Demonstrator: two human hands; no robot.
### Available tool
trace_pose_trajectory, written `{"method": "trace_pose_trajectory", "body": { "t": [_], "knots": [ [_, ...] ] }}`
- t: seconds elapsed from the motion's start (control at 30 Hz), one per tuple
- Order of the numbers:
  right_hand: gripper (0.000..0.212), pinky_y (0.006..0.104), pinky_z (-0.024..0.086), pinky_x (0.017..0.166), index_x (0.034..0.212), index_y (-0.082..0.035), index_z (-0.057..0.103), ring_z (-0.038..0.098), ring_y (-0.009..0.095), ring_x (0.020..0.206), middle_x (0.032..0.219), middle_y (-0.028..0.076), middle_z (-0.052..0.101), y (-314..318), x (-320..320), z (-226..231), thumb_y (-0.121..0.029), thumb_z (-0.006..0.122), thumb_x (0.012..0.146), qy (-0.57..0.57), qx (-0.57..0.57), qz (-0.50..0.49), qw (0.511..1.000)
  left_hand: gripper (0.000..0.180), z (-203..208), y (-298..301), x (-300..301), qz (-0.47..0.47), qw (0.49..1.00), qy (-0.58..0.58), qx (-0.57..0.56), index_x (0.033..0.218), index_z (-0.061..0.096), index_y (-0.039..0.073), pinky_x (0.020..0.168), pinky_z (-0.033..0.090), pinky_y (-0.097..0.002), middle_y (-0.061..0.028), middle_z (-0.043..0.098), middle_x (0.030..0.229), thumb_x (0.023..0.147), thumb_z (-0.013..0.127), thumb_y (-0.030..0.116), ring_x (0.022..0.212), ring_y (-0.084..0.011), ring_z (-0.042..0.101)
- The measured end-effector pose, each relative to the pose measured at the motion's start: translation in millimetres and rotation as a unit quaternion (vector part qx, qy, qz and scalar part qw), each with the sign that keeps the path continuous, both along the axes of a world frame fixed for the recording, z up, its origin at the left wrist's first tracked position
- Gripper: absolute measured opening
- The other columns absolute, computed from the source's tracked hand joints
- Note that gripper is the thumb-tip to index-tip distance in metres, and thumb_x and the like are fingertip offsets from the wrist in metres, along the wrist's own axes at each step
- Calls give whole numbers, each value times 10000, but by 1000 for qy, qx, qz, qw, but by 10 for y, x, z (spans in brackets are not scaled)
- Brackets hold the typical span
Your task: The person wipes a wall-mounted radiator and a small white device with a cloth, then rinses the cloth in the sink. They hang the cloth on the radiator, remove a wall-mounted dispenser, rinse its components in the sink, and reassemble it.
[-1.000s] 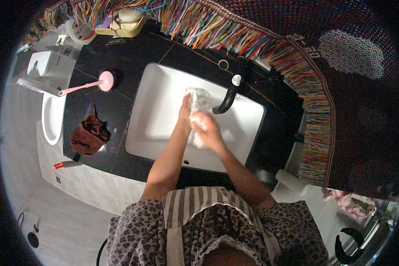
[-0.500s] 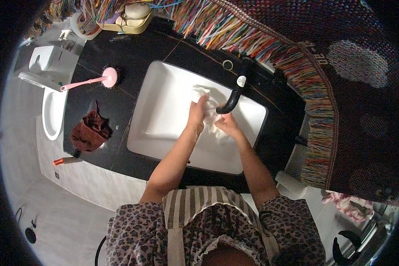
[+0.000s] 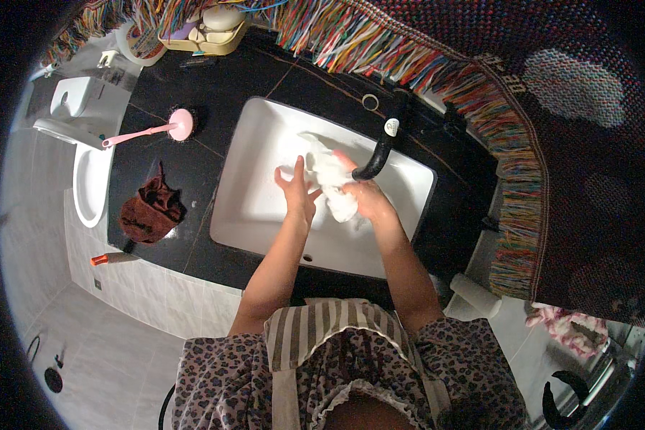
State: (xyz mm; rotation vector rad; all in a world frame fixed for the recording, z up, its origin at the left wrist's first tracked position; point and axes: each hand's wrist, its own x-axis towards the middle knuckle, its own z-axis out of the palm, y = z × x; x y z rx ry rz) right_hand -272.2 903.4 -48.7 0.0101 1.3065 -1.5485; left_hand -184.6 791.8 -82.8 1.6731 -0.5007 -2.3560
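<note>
From where I stand, I see a person bent over a white sink (image 3: 247, 204), both hands inside it. The right hand (image 3: 368, 198) grips a bunched white cloth (image 3: 330, 180), its fingers wrapped round the edge nearest the black tap (image 3: 376, 159). The left hand (image 3: 298, 193) is just to the other side of the cloth, fingers spread and not closed round anything; I can't tell whether a fingertip brushes the fabric. The cloth sits near the middle of the sink, beside and partly below the mouth of the tap. Whether water is running I can't make out from here.

To my eye, the step in hand is working the cloth by hand at the tap, with the right hand keeping hold while the left is free. The next move, I'd judge, calls for the left hand to close on the loose side of the cloth, so that both hands can squeeze or turn it without knocking the tap.

On the black counter (image 3: 206, 152), well apart from the hands, lie a crumpled brown cloth (image 3: 149, 213) and a pink brush (image 3: 181, 125).
</note>
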Motion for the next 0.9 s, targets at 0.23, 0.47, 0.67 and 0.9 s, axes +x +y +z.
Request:
{"method": "trace_pose_trajectory", "body": {
  "t": [0.23,0.47,0.67,0.9],
  "knots": [
    [522,329,413,916,1264,-58,484,511,226,1105,1236,117,519,-19,567,501,-69,562,749,302,26,137,943,457,-624,-8,-105,-103,944,312,4,1192,493,81,811,482,-390,-109,559,1084,875,534,407,941,-222,558],
    [350,430,495,710,946,-29,625,625,367,781,842,213,637,-330,410,-30,-346,539,827,450,456,204,741,370,-555,432,-125,-47,978,175,-106,1128,517,-6,619,471,-326,-86,580,945,863,527,252,795,-188,567],
    [340,384,455,850,1116,-84,568,594,325,954,986,192,624,52,-88,-470,-286,534,845,493,355,232,759,564,-801,358,1,-218,959,-25,-181,1097,512,-69,606,459,-338,-154,572,887,838,552,430,752,-230,556],
    [514,370,468,831,1086,-8,592,613,260,949,1026,174,632,282,-94,-83,-401,674,766,355,227,323,847,266,-234,-465,-89,-318,700,-48,-638,901,561,54,616,468,-337,-132,582,831,691,716,106,678,-277,576]
  ]
}}
